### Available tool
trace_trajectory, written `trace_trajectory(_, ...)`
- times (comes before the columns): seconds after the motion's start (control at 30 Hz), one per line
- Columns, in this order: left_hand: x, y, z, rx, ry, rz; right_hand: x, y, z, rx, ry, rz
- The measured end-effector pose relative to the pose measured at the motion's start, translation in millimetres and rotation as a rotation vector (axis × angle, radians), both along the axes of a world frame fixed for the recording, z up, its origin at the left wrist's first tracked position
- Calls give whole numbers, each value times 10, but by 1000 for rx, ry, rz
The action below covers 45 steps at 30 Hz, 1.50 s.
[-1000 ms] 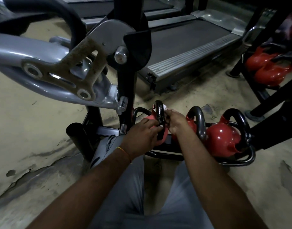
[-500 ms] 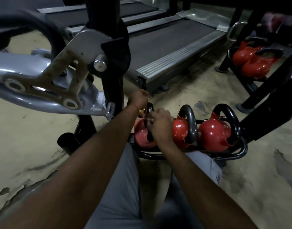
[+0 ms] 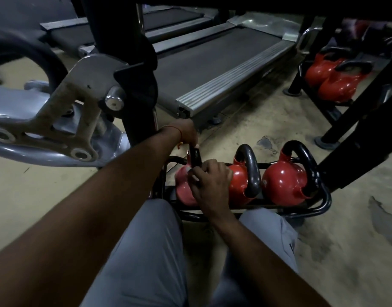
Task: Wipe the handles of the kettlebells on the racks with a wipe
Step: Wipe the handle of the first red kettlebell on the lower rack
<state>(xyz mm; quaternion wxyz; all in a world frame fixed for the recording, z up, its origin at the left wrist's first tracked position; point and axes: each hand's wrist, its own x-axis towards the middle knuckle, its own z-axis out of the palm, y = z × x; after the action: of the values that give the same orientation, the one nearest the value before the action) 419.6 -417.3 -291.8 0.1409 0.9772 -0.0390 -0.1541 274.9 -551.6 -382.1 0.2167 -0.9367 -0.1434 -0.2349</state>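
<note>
Three red kettlebells with black handles sit in a low black rack (image 3: 321, 206) on the floor in front of my knees. My left hand (image 3: 187, 134) grips the top of the leftmost kettlebell's handle (image 3: 195, 155). My right hand (image 3: 210, 180) is closed around the lower part of the same handle, and a pale scrap of the wipe (image 3: 189, 171) shows at its fingertips. The leftmost bell's red body (image 3: 182, 190) is partly hidden by that hand. The middle kettlebell (image 3: 240, 185) and right kettlebell (image 3: 283, 182) stand untouched.
A grey machine arm (image 3: 46, 120) and a black upright post (image 3: 133, 80) hang close on the left. A treadmill (image 3: 212, 69) lies beyond. A second rack with red kettlebells (image 3: 337, 85) stands at the back right, behind slanted black frame bars (image 3: 356, 151).
My left hand rose from the bell's body to the top of the handle. My right hand slid down the handle. The view shifted slightly to the right.
</note>
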Motion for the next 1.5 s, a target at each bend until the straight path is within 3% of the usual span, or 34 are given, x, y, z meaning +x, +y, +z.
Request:
trace_trajectory(0.1, -57, -7, -2, 31, -87, -57, 61, 39, -5, 314, 124, -111)
trace_trajectory(0.2, -127, 13, 37, 85, -91, -139, 338, 60, 42, 951, 610, -109)
trace_trajectory(0.27, -163, 11, 64, 79, -71, -150, 512, 38, 121, 1268, 858, -109)
trace_trajectory(0.37, -218, 13, 66, 54, -80, -152, 524, -13, 183, 1527, 1104, -62)
trace_trajectory(0.5, -327, 65, -5, -7, -112, -155, 312, -185, 78, 1425, 1185, 11)
trace_trajectory(0.63, -397, 81, -65, -15, -116, -202, 160, -204, 90, 1460, 892, 44)
trace_trajectory(0.7, -413, 83, -64, -20, -123, -194, 189, -104, 137, 1186, 702, 22)
trace_trajectory(0.87, -446, 81, -33, -48, -143, -161, 217, 153, 84, 175, 175, -91)
trace_trajectory(0.93, -456, 83, -29, -41, -146, -157, 81, 142, 18, 19, 54, -83)
trace_trajectory(1.0, -467, 86, -22, -38, -152, -154, -67, 78, -87, 78, 42, -50)
trace_trajectory(1.1, -495, 88, -6, -45, -158, -151, -182, -52, -110, 502, 212, -15)
trace_trajectory(1.2, -548, 88, -1, -56, -162, -135, -43, -61, 6, 1013, 570, -17)
trace_trajectory(1.3, -616, 81, -19, -54, -175, -132, 221, 21, 30, 1331, 937, -80)
trace_trajectory(1.4, -659, 82, -53, -53, -194, -150, 241, 24, -72, 1346, 998, -125)
trace_trajectory(1.5, -692, 94, -87, -10, -208, -206, 4, -67, -190, 1246, 812, -24)
